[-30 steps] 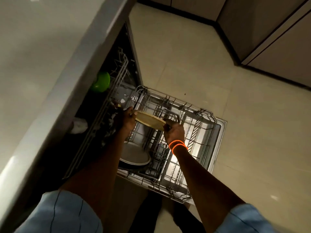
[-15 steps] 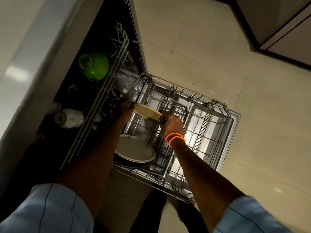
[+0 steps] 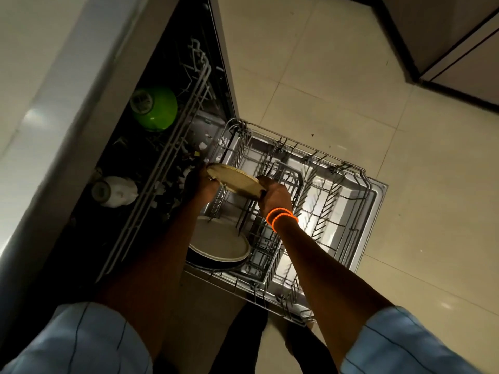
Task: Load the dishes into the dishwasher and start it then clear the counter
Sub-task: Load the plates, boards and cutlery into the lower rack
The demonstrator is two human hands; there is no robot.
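Writing was nowhere legible: no brand or label could be read on the dishwasher or the dishes in the dim light. Both hands gripped a pale plate (image 3: 235, 179), the left hand (image 3: 205, 182) at its near-left edge and the right hand (image 3: 275, 195) at its right edge, holding it tilted above the pulled-out lower rack (image 3: 337, 211). Two orange bands (image 3: 280, 218) circled the right wrist. Below the plate, a larger pale plate (image 3: 220, 242) lay in the rack's near-left part, over a dark dish whose kind I cannot tell. Wire prongs rose between the held plate and the rack floor. In the upper rack (image 3: 172, 147), to the left, sat an upturned green bowl (image 3: 154, 107) and a white cup (image 3: 116, 191). The grey bench (image 3: 54, 76) edge overhung them. Tiled floor (image 3: 351, 90) lay beyond
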